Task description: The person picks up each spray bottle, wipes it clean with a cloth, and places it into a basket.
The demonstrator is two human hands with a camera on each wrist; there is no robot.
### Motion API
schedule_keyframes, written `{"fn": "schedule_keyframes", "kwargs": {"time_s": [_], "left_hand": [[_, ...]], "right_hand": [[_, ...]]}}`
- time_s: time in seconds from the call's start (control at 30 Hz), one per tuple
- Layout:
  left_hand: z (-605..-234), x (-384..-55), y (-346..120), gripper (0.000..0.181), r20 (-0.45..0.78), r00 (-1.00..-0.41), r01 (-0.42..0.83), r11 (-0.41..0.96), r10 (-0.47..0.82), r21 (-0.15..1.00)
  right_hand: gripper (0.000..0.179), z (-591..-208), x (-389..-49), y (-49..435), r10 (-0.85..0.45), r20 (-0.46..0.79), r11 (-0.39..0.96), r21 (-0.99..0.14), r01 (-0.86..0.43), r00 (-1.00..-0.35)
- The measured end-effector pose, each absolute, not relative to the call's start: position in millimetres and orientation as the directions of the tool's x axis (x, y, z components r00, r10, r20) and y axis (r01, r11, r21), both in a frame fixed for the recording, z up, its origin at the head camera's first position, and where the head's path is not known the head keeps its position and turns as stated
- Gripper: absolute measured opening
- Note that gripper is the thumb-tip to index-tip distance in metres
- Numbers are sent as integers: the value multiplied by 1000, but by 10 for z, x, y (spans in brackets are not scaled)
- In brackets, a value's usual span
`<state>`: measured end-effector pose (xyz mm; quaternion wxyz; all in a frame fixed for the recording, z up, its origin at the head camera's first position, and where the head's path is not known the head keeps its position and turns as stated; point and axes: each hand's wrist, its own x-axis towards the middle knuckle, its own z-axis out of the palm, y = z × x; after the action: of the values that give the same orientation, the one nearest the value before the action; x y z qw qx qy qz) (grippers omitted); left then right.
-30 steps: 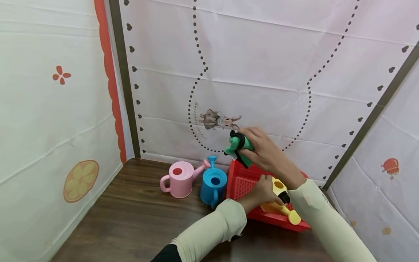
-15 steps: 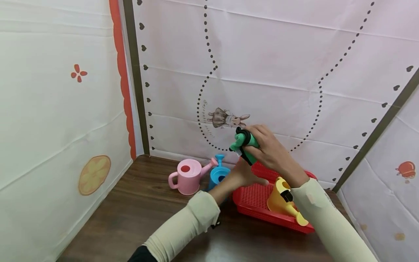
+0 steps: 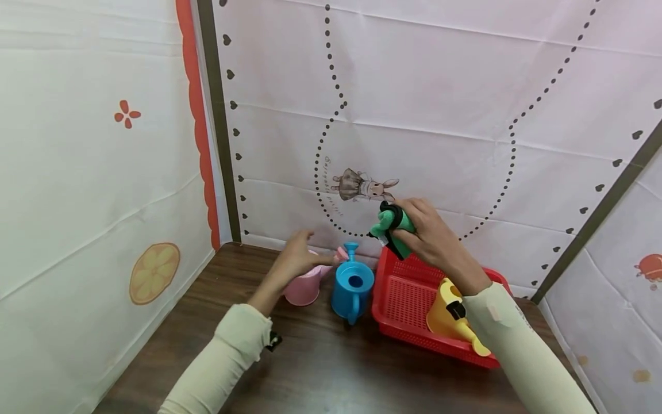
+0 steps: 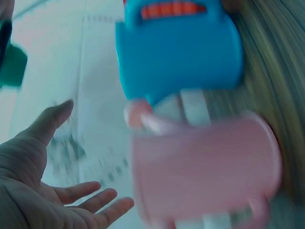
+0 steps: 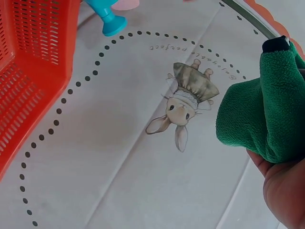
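Note:
My left hand (image 3: pixel 296 261) hovers above the pink watering can (image 3: pixel 304 290), thumb and fingers spread, holding nothing. In the left wrist view the pink can (image 4: pixel 205 171) lies just past the fingertips, and the hand looks apart from it. To its right stands the blue watering can (image 3: pixel 351 290), its handle toward me. My right hand (image 3: pixel 426 236) grips a folded green cloth with black edging (image 3: pixel 400 227), up over the back of the red basket (image 3: pixel 400 302). Inside that basket a yellow watering can (image 3: pixel 443 307) leans, partly covered by the right forearm.
The brown wooden table (image 3: pixel 320 362) runs up to a white printed fabric wall (image 3: pixel 414 115) at the back. More fabric (image 3: pixel 77 230) closes off the left side, and another panel stands at the right. The blue can sits close beside the basket.
My left hand has let go of the yellow watering can in the basket and moved left, past the blue can, to above the pink one. The right hand keeps holding the green cloth.

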<state>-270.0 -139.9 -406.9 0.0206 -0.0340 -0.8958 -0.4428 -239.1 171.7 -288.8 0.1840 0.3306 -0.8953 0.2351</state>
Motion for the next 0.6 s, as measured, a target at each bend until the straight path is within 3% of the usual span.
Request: {"fn": "schedule_keyframes", "kwargs": {"time_s": [0.3, 0.6], "left_hand": [[-4494, -2765, -2162, 127, 26, -996, 80, 688, 88, 722], [-4999, -2771, -2268, 115, 77, -993, 114, 584, 87, 804]], "right_hand": [[51, -2930, -2397, 1786, -505, 485, 664, -310, -681, -714], [50, -2963, -2378, 1815, -513, 478, 665, -304, -682, -713]]}}
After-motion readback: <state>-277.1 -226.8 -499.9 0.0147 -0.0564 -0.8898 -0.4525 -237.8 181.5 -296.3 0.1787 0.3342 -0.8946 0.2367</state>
